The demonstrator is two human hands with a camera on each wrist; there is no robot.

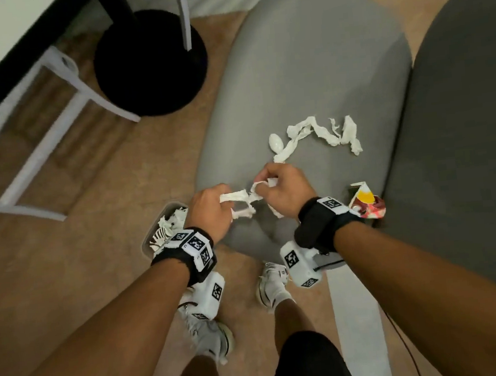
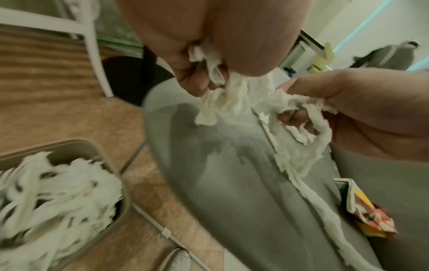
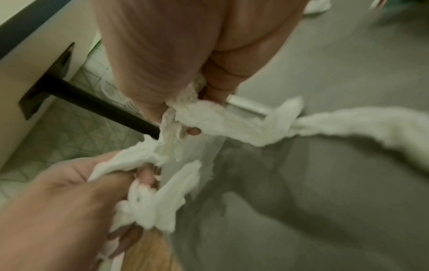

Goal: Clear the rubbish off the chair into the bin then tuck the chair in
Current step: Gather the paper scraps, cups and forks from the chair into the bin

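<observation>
A grey chair seat [image 1: 304, 61] carries the rubbish. Both hands work a twisted white tissue strip [image 1: 241, 196] just above the seat's near edge. My left hand [image 1: 223, 199] pinches one end, my right hand [image 1: 267, 183] grips the other, and loose tails hang down from it. In the right wrist view a white plastic piece [image 3: 246, 106] pokes out by the right hand's fingers. A longer tissue strip [image 1: 320, 134] and a white plastic spoon [image 1: 275, 143] lie further back on the seat. A crumpled printed carton [image 1: 368, 203] sits at the seat's right edge. The bin [image 2: 92, 144] stands on the floor left of the chair, holding tissue.
The dark grey chair back [image 1: 460, 106] rises on the right. A black round table base [image 1: 150, 64] and a white chair frame [image 1: 40, 147] stand on the wooden floor at the far left. My feet [image 1: 272, 282] are beside the seat's near edge.
</observation>
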